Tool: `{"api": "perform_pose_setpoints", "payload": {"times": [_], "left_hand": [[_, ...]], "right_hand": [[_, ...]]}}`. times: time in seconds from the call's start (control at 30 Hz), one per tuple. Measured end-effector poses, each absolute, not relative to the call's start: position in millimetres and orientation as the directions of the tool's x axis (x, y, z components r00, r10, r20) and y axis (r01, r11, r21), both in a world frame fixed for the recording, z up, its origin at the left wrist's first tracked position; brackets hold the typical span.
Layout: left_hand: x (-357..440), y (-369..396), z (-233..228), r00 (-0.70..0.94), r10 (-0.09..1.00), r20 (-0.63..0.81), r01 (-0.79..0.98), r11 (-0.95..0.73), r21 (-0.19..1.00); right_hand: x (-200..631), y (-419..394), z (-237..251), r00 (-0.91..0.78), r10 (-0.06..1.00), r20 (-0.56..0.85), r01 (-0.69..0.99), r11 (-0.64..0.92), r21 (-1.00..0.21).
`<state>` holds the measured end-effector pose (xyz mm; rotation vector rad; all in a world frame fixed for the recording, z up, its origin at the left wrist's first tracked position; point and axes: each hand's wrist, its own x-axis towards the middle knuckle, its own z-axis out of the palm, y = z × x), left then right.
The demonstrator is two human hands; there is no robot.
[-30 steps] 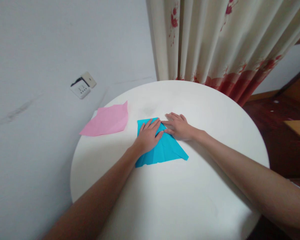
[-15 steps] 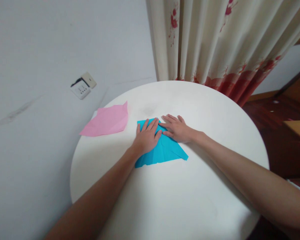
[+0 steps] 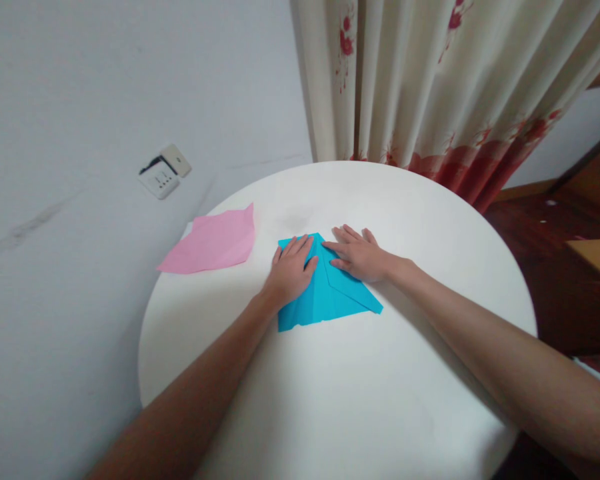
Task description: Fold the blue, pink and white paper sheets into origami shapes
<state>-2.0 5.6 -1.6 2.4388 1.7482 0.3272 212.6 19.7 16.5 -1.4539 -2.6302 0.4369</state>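
Observation:
A sheet of blue paper [image 3: 325,300] lies flat on the round white table [image 3: 350,393]. Its right side is folded over in a slanted flap that comes to a point at the far edge. My left hand [image 3: 291,270] rests palm down on the paper's left part, fingers stretched out and covering some of it. On the slanted right edge lies my right hand [image 3: 359,255], fingers spread, with the index finger and thumb touching the folded flap and the other fingers beyond the paper.
To the left, a creased pink sheet of paper [image 3: 213,243] lies near the table's edge. A wall with a socket [image 3: 159,180] borders the table on the left. Behind it hangs a cream and red curtain [image 3: 405,87].
The blue paper has shifted slightly to the right. My right hand has slid a little to the right along the folded edge, uncovering more of the flap; my left hand stays on the paper.

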Motion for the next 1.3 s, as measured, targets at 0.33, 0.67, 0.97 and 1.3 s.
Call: {"api": "perform_pose_setpoints", "payload": {"times": [0.33, 0.67, 0.97, 1.3], "left_hand": [[-27.6, 23.6, 3.1, -0.077, 0.974, 0.215, 0.974, 0.028, 0.223], [-33.6, 28.5, 6.1, -0.108, 0.966, 0.234, 0.923, 0.010, 0.385], [-38.1, 29.3, 8.1, -0.105, 0.977, 0.184, 0.957, 0.048, 0.286], [-36.8, 36.5, 7.3, -0.031, 0.904, 0.426, 0.813, -0.225, 0.538]], "right_hand": [[214.4, 17.5, 23.1, -0.509, 0.857, -0.083, 0.834, 0.467, -0.293], [214.3, 19.0, 18.4, -0.500, 0.863, -0.065, 0.829, 0.456, -0.323], [214.7, 20.5, 18.3, -0.531, 0.845, -0.065, 0.811, 0.485, -0.328], [213.4, 20.3, 20.2, -0.527, 0.846, -0.075, 0.812, 0.476, -0.339]]}}
